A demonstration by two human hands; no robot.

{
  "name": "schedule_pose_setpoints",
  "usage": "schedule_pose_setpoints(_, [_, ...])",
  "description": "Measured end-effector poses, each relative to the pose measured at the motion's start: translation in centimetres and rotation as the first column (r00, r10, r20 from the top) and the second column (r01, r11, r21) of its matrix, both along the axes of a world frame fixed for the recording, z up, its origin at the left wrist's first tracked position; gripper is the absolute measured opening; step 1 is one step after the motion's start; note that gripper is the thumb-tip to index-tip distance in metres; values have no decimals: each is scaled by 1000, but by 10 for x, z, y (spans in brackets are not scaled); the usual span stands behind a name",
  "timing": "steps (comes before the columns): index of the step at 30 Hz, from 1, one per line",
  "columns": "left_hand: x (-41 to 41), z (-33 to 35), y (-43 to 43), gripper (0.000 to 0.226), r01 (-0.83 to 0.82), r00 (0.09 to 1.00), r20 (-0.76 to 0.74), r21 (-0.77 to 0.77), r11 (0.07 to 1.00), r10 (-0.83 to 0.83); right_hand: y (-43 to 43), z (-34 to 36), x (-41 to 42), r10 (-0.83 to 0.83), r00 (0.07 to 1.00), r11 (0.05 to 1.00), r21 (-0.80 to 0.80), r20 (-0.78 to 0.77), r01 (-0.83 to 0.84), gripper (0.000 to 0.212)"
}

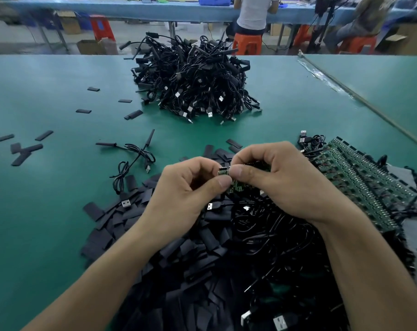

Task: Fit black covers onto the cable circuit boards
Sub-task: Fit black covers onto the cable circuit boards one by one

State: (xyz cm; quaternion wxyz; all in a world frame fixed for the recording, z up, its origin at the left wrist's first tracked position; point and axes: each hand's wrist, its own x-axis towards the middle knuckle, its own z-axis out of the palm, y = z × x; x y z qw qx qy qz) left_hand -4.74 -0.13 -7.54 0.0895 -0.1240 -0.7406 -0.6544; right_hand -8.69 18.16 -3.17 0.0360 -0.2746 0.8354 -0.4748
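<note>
Pinching the circuit board (236,186), left hand (186,187) and right hand (281,182) share the grip. Black covers (121,220) lie beneath, nearer the left.

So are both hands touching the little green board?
Touching. The head view shows the left hand and right hand both pinching the green board.

Broad teal-green surface (59,211) up front, a second one (382,91) at right past a taped strip. Beyond, over pale floor (9,41), a long blue-topped bench (131,9); orange stools (247,44), a red stool (102,26) and cardboard boxes (91,47) below. Soft, even light.
</note>
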Motion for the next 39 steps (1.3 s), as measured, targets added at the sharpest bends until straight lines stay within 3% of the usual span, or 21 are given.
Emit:
schedule_pose_setpoints(6, [-1, -1, -9, 19, 106, 990, 80, 78, 991, -112, 0, -5, -2, 56, 986, 997, -53, 159, -48, 16])
schedule_pose_setpoints(8, [0, -3, -7, 12, 119, 981, 130, 198, 973, -147, 0, -5, -2, 102, 972, 990, -118, 212, -78, 16])
schedule_pose_setpoints(11, [4, -4, 3, 13, 150, 941, 217, 416, 897, -258, -1, -4, 2, 239, 912, 932, -343, 332, -119, 13])
schedule_pose_setpoints(13, [5, -4, 7, 17, 119, 949, 216, 429, 896, -229, -2, -2, 3, 198, 918, 931, -360, 345, -66, 14])
schedule_pose_setpoints(15, [2, -1, 3, 14, 67, 969, 188, 425, 903, -160, -1, 1, 2, 5, 963, 964, -256, 270, 66, 13])
schedule_pose_setpoints(17, [-3, 4, -7, 13, 9, 985, 147, 457, 890, -86, 6, 4, -1, -302, 950, 946, -99, 84, 309, 14])
schedule_pose_setpoints(20, [-8, 11, -21, 14, -53, 997, 82, 591, 805, 5, 17, 10, 0, -608, 750, 745, 137, -261, 653, 11])
schedule_pose_setpoints(22, [-9, 18, -25, 14, -71, 997, 15, 629, 774, 80, 18, 12, 1, -646, 684, 632, 266, -339, 728, 4])
schedule_pose_setpoints(26, [-1, 36, -24, 16, -81, 974, -115, 631, 772, 197, 17, 9, -1, -635, 743, 641, 394, -209, 659, 8])
schedule_pose_setpoints(29, [3, 55, -41, 16, -166, 929, -139, 671, 722, 343, 24, 9, -4, -681, 712, 612, 401, -170, 682, 11])
schedule_pose_setpoints(31, [1, 65, -60, 17, -278, 890, -92, 666, 692, 446, 28, 10, -4, -703, 672, 563, 396, -231, 725, 12])
schedule_pose_setpoints(34, [-1, 69, -74, 15, -420, 854, -29, 551, 721, 519, 25, 10, -1, -672, 624, 481, 405, -399, 777, 27])
schedule_pose_setpoints(35, [0, 67, -72, 14, -425, 861, -31, 505, 751, 508, 22, 12, 2, -643, 629, 508, 371, -437, 777, 32])
schedule_pose_setpoints(37, [0, 62, -65, 17, -411, 887, -41, 384, 827, 460, 12, 19, 9, -519, 711, 672, 287, -475, 682, 30])
schedule_pose_setpoints(39, [-1, 56, -59, 23, -388, 916, -7, 237, 891, 401, -6, 25, 19, -294, 856, 847, 298, -425, 440, 24])
